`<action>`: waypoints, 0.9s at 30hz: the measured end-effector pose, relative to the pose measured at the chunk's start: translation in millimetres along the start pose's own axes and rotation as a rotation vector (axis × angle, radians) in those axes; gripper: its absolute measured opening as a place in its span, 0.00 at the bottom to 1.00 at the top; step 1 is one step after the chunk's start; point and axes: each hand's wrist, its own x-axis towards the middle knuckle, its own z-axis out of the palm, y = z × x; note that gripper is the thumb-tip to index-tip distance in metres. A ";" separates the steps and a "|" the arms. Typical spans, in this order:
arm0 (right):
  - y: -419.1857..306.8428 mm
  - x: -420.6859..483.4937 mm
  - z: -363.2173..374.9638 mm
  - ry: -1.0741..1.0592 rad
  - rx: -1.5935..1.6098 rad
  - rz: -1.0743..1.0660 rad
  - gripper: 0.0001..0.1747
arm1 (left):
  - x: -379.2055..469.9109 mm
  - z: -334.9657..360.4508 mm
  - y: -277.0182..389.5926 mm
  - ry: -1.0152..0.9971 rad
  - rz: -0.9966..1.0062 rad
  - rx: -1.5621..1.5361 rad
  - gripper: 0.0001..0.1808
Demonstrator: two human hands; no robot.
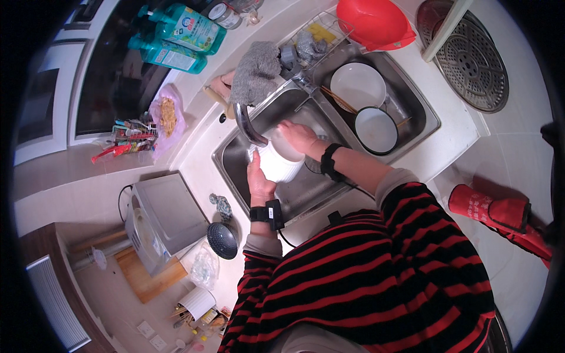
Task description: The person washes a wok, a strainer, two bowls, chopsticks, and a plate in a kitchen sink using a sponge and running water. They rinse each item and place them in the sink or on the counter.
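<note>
Over the left basin of a steel sink point(304, 194), my left hand point(260, 178) grips the side of a white ribbed bowl point(282, 164), its thumb along the outside. My right hand point(299, 137) is at the bowl's rim and inner side; its fingertips lie near the far edge, and whether they hold anything is not clear. The curved faucet point(247, 125) ends right at the bowl's rim. In the right basin are a white plate point(357, 86), a dark-rimmed white bowl point(376, 130) and wooden chopsticks point(339, 99).
A grey cloth point(256, 73) hangs over the faucet. Behind the sink stand green pump bottles point(190, 31), a wire rack point(326, 35) and a red plastic basin point(375, 22). A dark textured bowl point(223, 240) sits left on the counter, near a microwave oven point(170, 212).
</note>
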 end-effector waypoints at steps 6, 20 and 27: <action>-15.6 -15.4 32.3 0.196 0.139 0.056 0.37 | 9.0 -2.7 7.7 0.029 0.043 0.000 0.23; 6.1 -60.2 7.5 0.043 -0.002 -0.256 0.34 | 7.7 -17.0 -4.4 -0.025 -0.050 -0.150 0.25; -28.2 -65.6 14.5 0.034 0.499 -0.246 0.38 | 9.0 -4.0 -6.5 0.185 0.050 0.294 0.20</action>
